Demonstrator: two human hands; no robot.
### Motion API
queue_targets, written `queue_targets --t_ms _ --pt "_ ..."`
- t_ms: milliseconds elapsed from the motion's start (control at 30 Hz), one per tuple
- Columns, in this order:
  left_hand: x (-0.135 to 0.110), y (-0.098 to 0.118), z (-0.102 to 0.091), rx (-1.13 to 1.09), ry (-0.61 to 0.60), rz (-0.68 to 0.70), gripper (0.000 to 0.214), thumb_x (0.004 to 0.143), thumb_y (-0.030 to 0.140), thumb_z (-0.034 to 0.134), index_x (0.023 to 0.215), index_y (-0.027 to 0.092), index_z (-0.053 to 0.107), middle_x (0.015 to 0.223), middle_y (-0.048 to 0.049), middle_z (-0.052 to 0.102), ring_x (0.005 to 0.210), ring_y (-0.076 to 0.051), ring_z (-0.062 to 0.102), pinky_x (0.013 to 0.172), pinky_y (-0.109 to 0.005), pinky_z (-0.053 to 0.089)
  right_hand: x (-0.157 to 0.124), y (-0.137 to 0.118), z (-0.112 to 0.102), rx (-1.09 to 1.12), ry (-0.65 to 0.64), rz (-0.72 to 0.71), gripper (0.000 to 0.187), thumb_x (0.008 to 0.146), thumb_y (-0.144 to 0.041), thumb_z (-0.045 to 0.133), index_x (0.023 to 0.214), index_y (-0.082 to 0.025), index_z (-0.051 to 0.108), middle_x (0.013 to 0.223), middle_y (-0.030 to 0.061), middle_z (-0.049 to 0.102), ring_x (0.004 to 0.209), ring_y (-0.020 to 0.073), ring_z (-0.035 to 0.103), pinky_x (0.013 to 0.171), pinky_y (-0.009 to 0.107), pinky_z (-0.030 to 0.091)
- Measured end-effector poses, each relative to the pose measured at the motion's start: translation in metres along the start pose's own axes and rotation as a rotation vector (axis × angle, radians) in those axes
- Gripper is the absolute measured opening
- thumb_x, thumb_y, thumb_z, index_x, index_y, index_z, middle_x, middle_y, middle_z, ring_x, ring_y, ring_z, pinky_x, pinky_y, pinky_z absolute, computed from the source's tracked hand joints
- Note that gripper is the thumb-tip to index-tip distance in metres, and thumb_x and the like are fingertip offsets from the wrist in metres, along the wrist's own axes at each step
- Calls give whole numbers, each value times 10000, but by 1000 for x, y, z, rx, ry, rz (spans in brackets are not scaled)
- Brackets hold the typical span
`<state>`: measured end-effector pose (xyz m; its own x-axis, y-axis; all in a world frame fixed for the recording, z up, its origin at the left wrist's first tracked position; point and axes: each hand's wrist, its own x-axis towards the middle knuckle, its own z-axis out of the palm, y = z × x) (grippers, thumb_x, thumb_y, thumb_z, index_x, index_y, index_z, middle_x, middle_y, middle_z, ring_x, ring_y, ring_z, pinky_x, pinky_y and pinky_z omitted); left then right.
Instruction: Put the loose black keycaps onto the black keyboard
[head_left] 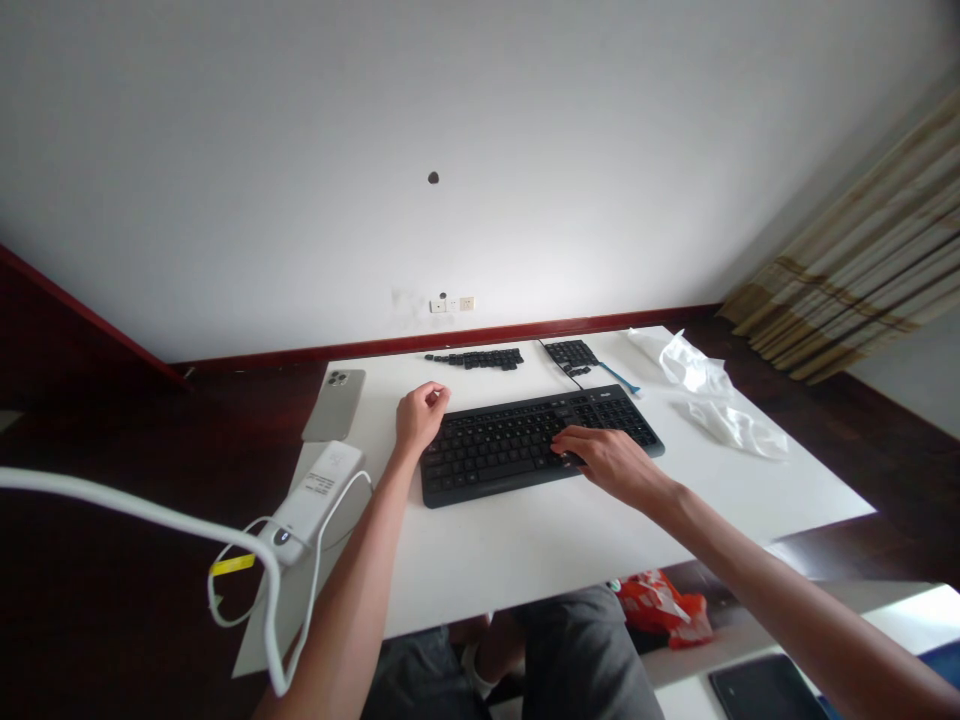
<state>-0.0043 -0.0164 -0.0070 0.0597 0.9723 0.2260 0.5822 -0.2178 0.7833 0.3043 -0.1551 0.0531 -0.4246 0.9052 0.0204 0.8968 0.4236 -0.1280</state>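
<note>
A black keyboard (495, 468) lies on the white table (480, 555), slightly tilted in my view. My right hand (607, 460) rests over its keys, right of the space bar. Its fingers are bent and close together on the keys; whatever is under the fingertips is hidden. Beside the keyboard's upper left corner is my left hand (422, 415), with thumb and fingers curled together in a pinch. Anything inside that pinch is too small to make out. Beyond the keyboard, loose black keycaps (487, 359) form rows, and another group of keycaps (571, 353) lies to the right.
A blue tool or brush (619, 378) lies behind the keyboard. Crumpled white plastic (690, 362) covers part of the table's right side. At left are a phone (334, 405) and a white power bank (319, 495) with a cable. A red bag (664, 605) sits below the table edge.
</note>
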Motion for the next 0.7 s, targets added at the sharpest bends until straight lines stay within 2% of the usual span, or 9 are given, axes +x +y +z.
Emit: queue_targets --t_ms 133,233,433,700 --pt "0 -2 1 14 6 12 300 909 453 575 849 210 740 693 -6 669 639 -146 564 654 -251 371 -13 -2 16 -72 94 20 573 831 32 463 1263 -234 730 1319 62 725 961 214 772 643 239 567" --pt "-1 -2 1 23 4 8 292 910 447 574 838 213 735 697 -2 671 638 -143 560 651 -248 366 -19 -2 25 -78 140 43 657 769 56 459 1296 -240 716 1357 55 708 940 213 779 590 235 575" --pt "-2 -1 0 19 0 -5 299 911 459 577 835 212 728 671 3 647 639 -146 563 653 -245 371 -21 -3 31 -43 163 62 724 695 56 454 1305 -241 707 1390 54 688 990 213 774 626 236 612" --pt "-2 0 0 6 -6 6 318 912 472 561 822 210 719 659 0 638 630 -149 552 645 -244 379 -19 -2 38 41 170 91 639 722 31 470 1247 -241 714 1341 49 704 960 194 767 670 229 591"
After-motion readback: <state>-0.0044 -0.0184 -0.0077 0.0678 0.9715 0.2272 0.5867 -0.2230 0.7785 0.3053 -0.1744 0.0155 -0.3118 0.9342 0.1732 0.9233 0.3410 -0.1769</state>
